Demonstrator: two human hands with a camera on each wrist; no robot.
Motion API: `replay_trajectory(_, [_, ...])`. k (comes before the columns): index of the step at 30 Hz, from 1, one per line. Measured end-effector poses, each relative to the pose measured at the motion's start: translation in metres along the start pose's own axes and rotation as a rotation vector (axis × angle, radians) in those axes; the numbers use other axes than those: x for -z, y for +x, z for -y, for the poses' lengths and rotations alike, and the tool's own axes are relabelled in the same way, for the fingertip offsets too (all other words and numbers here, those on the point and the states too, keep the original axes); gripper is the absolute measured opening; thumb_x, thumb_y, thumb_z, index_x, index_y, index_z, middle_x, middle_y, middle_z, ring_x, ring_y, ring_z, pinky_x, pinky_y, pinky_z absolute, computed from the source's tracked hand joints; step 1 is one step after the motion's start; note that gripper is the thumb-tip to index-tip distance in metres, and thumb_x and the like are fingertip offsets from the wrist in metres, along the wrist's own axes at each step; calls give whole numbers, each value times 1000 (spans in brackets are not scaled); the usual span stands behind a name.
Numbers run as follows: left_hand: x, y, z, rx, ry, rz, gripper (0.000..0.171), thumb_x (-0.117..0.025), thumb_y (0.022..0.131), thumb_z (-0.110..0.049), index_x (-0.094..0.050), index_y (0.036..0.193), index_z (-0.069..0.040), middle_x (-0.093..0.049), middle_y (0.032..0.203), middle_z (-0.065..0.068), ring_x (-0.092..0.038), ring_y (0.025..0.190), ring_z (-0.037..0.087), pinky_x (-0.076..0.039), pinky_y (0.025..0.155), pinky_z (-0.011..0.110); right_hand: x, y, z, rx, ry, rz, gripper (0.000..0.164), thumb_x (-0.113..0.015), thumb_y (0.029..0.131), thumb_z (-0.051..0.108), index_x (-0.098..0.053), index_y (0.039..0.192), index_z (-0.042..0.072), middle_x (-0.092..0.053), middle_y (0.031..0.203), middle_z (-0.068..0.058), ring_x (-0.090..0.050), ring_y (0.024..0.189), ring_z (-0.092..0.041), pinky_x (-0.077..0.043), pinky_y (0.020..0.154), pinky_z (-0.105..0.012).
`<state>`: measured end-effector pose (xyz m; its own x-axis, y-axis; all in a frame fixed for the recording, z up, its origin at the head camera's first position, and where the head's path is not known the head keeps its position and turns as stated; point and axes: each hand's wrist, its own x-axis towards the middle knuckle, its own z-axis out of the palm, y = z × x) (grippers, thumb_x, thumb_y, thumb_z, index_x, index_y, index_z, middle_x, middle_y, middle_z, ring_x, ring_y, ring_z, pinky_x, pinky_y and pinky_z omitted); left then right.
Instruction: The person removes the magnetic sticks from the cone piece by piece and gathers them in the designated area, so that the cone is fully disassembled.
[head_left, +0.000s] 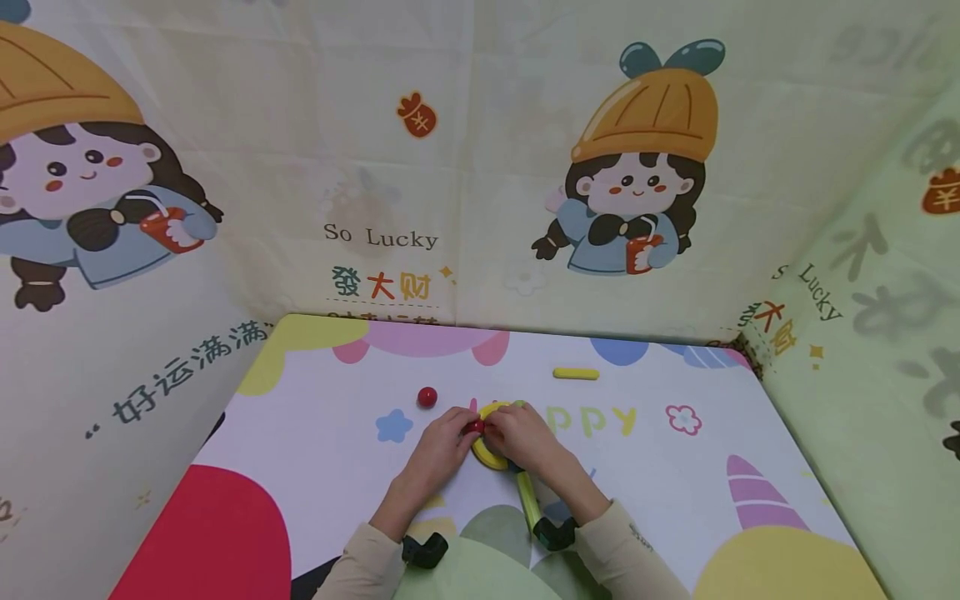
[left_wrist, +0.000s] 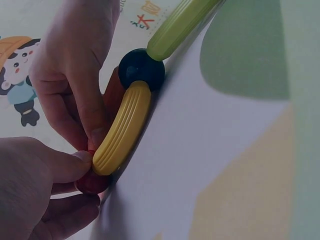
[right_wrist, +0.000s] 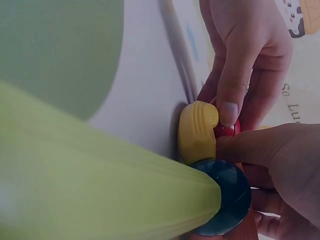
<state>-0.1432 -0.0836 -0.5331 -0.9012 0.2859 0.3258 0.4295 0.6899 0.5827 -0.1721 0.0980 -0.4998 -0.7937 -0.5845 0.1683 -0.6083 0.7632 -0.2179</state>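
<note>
The red ball (head_left: 476,426) lies on the worktop's (head_left: 322,479) middle, at the left hand's (head_left: 441,442) fingertips and against the tip of the curved yellow piece (left_wrist: 125,129), whose length arcs away to the dark blue ball (left_wrist: 141,71). The left hand, nearer, pinches the red ball from its left; the right hand (head_left: 525,437) comes in opposite, fingers bent beside that yellow tip, though I cannot tell whether they pinch anything
</note>
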Motion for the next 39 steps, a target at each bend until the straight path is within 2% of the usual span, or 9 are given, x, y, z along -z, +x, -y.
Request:
replay_trajectory(9, [-1,-1,-2,13,-17,15,31,-68,95,-16,-67,125,-5,-67,120,6,-67,109,20,-57,96,34,1,2,0,34,-20,-8,10,-73,91,19,-77,94,11,-75,87,2,-63,76,-13,-57,88,-35])
replay_trajectory(17, [-3,-1,-3,13,-16,18,32,-69,95,-16,-67,125,-6,-67,120,6,-67,109,20,-57,95,34,4,1,-3,65,5,-21,6,-74,89,15,-77,90,9,-73,82,1,-60,73,-13,-56,79,-31])
replay_trajectory(22, [-2,-1,-2,12,-3,2,32,-70,95,-16,-67,124,-6,-67,120,6,-67,109,20,-58,94,34,11,-1,-6,64,27,-35,10,-76,86,12,-78,96,7,-72,87,-2,-62,78,-16,-58,78,-30])
replay_trajectory(26, [0,-1,-2,27,9,0,32,-71,94,-17,-68,124,-6,-67,120,6,-67,109,20,-58,94,34,19,-6,-10,13,56,-54,15,-77,87,14,-76,100,7,-69,87,-2,-60,79,-16,-57,77,-32])
replay_trajectory(33, [1,-2,-2,76,-1,38,34,-70,94,-17,-66,127,-8,-67,123,5,-66,111,20,-57,96,35,27,-21,-23,-104,102,-96,17,-77,88,14,-75,103,8,-63,91,-1,-57,82,-13,-58,80,-32])
replay_trajectory(39, [0,-2,-3,90,13,46,35,-68,96,-20,-65,129,-9,-66,124,3,-65,112,18,-56,97,34,26,-38,-36,-160,119,-182,20,-80,85,13,-75,102,5,-61,93,-3,-58,82,-15,-57,78,-34])
